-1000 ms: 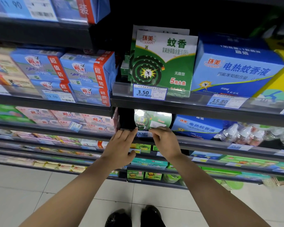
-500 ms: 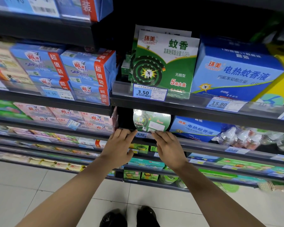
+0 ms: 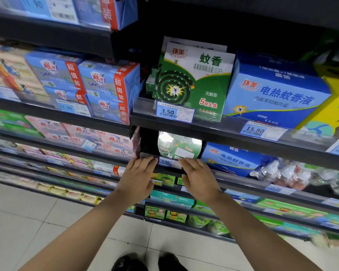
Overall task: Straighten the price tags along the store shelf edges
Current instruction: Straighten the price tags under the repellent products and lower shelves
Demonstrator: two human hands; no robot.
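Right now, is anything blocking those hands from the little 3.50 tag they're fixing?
Nothing visible does. The left hand and right hand rest on the shelf edge strip on either side of the 3.50 price tag, fingertips beside it.

The hands cover both ends of the 3.50 price tag (image 3: 165,162), its small print blurred.

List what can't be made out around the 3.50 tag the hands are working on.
Head view only:
- 3.50 price tag: its right part is covered by the right hand.
- Its small print: too small to read.
- Left hand: fingertips lie on the shelf edge strip; any grip is hidden underneath.
- Round mosquito coil pack: glare washes out its label.
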